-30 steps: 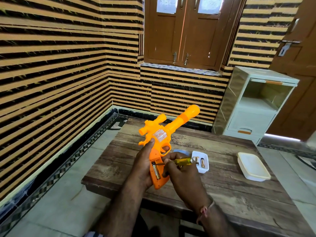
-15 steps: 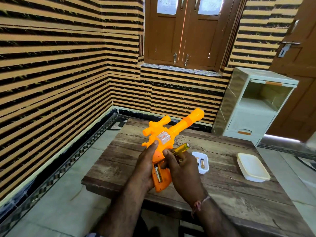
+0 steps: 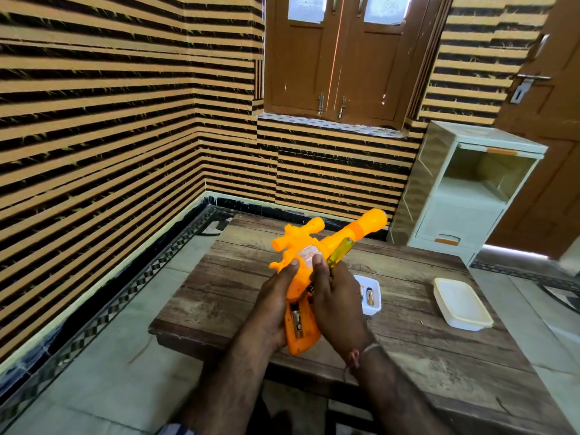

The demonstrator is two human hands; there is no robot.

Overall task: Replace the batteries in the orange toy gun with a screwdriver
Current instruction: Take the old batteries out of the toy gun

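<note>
The orange toy gun (image 3: 339, 243) is held above the wooden table (image 3: 238, 296), barrel pointing up and to the right. Its grip has an uncovered battery compartment with a battery (image 3: 297, 321) showing inside. My left hand (image 3: 276, 302) grips the gun's body from the left, thumb up near the label. My right hand (image 3: 335, 296) holds a yellow-handled screwdriver (image 3: 340, 252), whose handle sticks up along the barrel; its tip is hidden behind my fingers. My right fingers also press against the gun's right side.
A small white tray (image 3: 375, 296) with loose batteries (image 3: 370, 296) lies on the table just right of my hands. A white lidded plastic box (image 3: 461, 304) sits further right. A white plastic drawer unit (image 3: 464, 189) stands beyond the table, by the striped wall.
The screwdriver has swung from lying sideways at the compartment to pointing up along the barrel. My right hand moved up against the gun, and the gun rose slightly.
</note>
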